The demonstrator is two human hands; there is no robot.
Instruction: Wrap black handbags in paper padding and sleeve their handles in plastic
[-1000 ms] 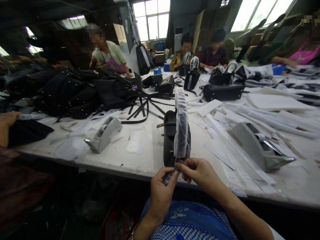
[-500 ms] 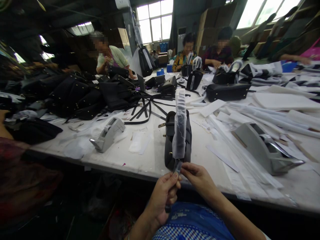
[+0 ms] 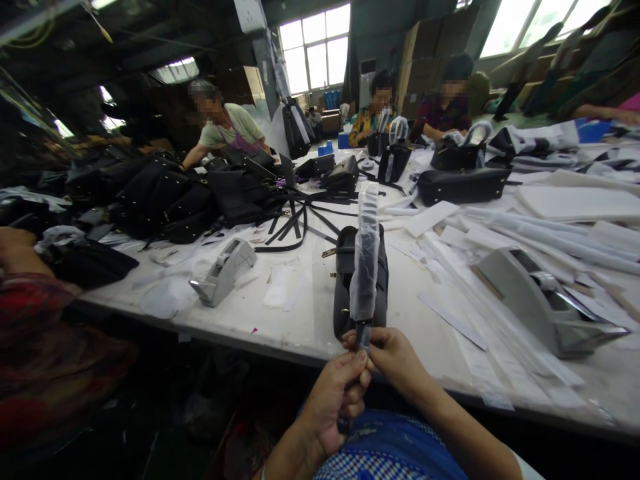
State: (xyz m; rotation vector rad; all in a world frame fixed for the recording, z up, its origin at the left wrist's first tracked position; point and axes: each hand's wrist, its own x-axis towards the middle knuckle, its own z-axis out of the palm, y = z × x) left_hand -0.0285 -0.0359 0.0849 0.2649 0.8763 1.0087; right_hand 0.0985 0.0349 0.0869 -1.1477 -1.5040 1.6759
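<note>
A black handbag (image 3: 344, 293) stands on the white table in front of me, its side with gold-coloured fittings turned left. Its raised handle (image 3: 367, 257) is wrapped in a translucent white sleeve. My left hand (image 3: 337, 393) is closed, thumb and fingers pinching the dark strap end (image 3: 363, 337) below the sleeve, which has clear film on it. My right hand (image 3: 393, 357) grips the same strap end from the right, its fingers reaching round behind it. A dark part hangs under my left palm, mostly hidden.
Grey tape dispensers stand left (image 3: 225, 270) and right (image 3: 545, 300) of the bag. Black straps (image 3: 305, 213) lie behind it. Black bags (image 3: 160, 193) pile up at left; white foam sheets (image 3: 580, 202) and strips cover the right. Co-workers sit across the table; a person's arm (image 3: 23, 253) is at left.
My right hand's fingers have come round the strap end, further left over it. The view has shifted slightly. Across the table, the co-worker at left has leaned and stretched an arm out.
</note>
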